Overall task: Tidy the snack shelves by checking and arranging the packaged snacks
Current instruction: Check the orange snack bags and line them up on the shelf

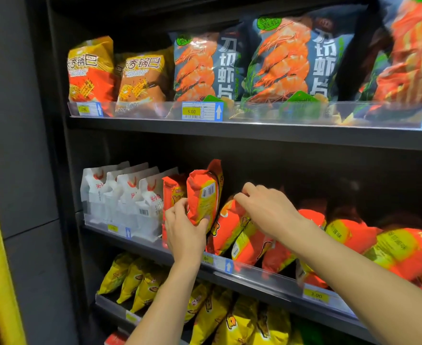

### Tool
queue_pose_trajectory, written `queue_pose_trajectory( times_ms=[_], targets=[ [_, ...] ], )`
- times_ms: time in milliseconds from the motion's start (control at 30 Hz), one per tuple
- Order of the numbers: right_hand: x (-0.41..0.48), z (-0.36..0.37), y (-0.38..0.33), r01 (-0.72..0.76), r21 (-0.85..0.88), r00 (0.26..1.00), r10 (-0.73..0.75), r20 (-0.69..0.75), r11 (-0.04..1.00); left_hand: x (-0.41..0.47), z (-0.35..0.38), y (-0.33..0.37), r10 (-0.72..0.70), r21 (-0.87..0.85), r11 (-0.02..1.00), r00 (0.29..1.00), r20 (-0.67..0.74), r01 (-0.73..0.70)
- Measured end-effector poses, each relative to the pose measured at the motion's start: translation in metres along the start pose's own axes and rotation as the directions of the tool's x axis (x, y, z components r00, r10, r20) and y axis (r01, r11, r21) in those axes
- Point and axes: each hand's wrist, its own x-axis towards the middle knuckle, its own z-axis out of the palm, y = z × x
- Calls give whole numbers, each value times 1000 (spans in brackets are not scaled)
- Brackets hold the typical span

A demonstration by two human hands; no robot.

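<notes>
On the middle shelf (155, 247) my left hand (182, 230) grips an upright orange snack bag (203, 197) near its bottom, thumb on the front. My right hand (264, 210) reaches in beside it and pinches the top of a leaning orange bag (230, 230). More orange bags (349, 235) lie tilted to the right along the same shelf. White snack bags (125, 195) stand in a row at the shelf's left end, next to another upright orange bag (172, 192).
The top shelf carries yellow-orange rice crust bags (90, 68) and large dark shrimp chip bags (294, 58) behind a clear rail with price tags (200, 111). Yellow bags (135, 277) fill the shelf below. A dark cabinet wall (30, 145) bounds the left side.
</notes>
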Motion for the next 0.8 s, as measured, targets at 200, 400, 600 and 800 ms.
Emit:
queue_pose_trajectory(
  times_ms=[200,400,600,800],
  targets=[
    [1,5,4,34,29,999,-33,-28,999,-2,8,-12,-58,96,994,997,55,52],
    [5,7,6,51,53,997,-47,-68,997,-2,7,-19,-63,185,982,993,99,44],
    [4,9,11,79,61,988,-69,-139,995,-25,-1,1,165,39,986,983,-86,-162],
    [-3,-6,15,102,102,956,-69,-285,990,-45,4,18,285,-25,958,947,146,-285]
  ],
)
